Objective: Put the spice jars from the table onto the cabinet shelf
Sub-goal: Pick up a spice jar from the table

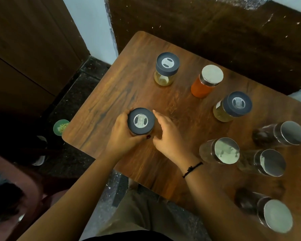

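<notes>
L hand [123, 136] grips dark-lidded jar [140, 121] near tabletop's [108, 101] left edge. R hand [167, 134] just beside jar, fingers loose, holding nothing. Other jars [204, 84] twd right edge.

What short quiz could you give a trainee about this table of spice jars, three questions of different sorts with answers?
1. True or false: the left hand grips a dark-lidded jar near the left edge of the table.
2. How many silver-lidded jars are in view?
3. Which lid does the orange jar have? A dark, B silver, C green.
Key: 1 true; 2 five; 3 B.
</notes>
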Available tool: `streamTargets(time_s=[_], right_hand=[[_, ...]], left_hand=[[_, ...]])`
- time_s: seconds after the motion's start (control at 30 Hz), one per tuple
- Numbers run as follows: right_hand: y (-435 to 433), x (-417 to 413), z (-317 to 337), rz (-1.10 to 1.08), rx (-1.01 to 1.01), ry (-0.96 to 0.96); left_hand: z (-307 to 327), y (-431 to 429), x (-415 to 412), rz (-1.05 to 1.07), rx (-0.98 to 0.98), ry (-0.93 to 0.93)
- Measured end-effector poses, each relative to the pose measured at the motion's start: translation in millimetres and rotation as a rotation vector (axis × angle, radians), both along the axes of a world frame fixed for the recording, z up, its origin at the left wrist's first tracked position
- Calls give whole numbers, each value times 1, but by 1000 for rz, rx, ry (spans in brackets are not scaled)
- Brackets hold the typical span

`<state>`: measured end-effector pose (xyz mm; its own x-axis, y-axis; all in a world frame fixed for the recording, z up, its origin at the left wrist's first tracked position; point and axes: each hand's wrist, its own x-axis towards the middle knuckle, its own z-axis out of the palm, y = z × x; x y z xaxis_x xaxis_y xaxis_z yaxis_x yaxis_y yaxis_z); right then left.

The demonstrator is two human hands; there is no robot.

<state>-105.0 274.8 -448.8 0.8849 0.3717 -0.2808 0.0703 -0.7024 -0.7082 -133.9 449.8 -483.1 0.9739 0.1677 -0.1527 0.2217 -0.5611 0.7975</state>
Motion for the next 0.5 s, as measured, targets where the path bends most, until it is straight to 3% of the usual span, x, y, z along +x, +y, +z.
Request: streamTargets(time_s=[0.3,0.5], right_hand=[[-8,-1,-11,42,-18,111],[-14,-2,-23,31,40,139]], left_hand=[[-21,4,-1,53,-111,72],[-9,2,-1,-24,-172,61]])
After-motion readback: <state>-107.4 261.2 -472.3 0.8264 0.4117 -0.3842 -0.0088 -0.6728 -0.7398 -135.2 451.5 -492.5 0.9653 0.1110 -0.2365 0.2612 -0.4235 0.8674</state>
